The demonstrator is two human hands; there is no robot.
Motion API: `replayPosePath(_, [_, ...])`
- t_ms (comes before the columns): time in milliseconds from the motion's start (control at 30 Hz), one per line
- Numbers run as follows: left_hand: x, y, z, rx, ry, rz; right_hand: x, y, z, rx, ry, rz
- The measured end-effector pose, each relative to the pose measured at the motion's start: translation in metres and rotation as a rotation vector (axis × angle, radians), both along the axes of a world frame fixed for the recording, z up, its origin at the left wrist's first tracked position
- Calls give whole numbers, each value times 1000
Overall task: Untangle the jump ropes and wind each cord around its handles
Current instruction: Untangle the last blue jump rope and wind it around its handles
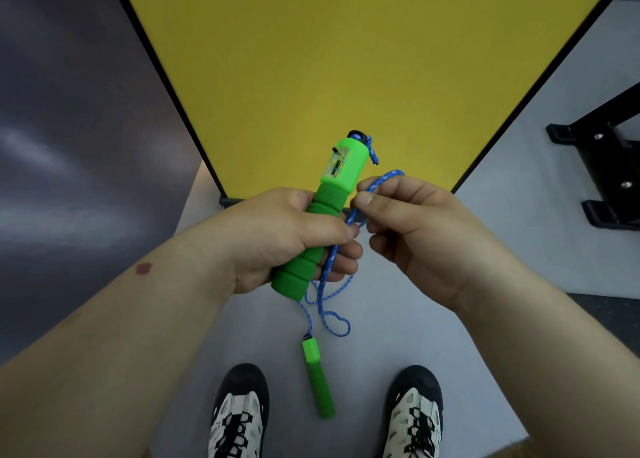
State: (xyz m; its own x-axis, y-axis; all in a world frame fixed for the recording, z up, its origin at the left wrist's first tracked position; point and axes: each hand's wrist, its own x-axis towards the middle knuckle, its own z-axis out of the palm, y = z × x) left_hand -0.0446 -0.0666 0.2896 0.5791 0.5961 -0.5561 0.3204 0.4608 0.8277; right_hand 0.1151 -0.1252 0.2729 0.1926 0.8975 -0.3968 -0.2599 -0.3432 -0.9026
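Yellow table (346, 59) fills the view at twelve o'clock, nothing of mine on it. My left hand (277, 239) is wrapped tight round the foam grip of the green handle (322, 215), counter end pointing up to one o'clock. My right hand (415, 229) pinches the blue cord (377, 184) between thumb and forefinger, just beside the handle at three o'clock. The rest of the cord drops to six o'clock in loose loops, and the second handle (317, 381) dangles there above the floor, between my shoes (239, 419).

What could go wrong: that hanging handle is free to swing, I reckon, and if it spins it may twist the loops back into a snarl. If my pinch slackens, the first turn could slide off the smooth plastic head. The short knotted tail (373, 153) at the top might get trapped under a wrap.

Writing: the counter window (335, 163) on the handle is too blurred to read. No brand visible anywhere.
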Motion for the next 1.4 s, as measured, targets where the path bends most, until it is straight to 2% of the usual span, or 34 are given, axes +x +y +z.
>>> replayPosePath(233, [-1, 1, -2, -9, 11, 5, 8, 4, 1, 52, 47, -249])
replayPosePath(333, [-1, 2, -2, -13, -1, 2, 7, 3, 0, 29, 62, -187])
replayPosePath(500, [-1, 2, -2, -7, -10, -11, 0, 0, 0, -41, 25, 77])
replayPosePath(867, [-2, 1, -2, -8, -5, -12, 9, 4, -1, 34, 32, -210])
replayPosePath(967, [-2, 2, -3, -5, -5, -9, 7, 3, -1, 27, 23, -179])
replayPosePath(1167, [-1, 2, -1, -9, -4, -5, 0, -1, -1, 0, -10, 72])
replayPosePath(1400, [-2, 1, 1, -9, 5, 8, 5, 3, -1, 59, -10, -140])
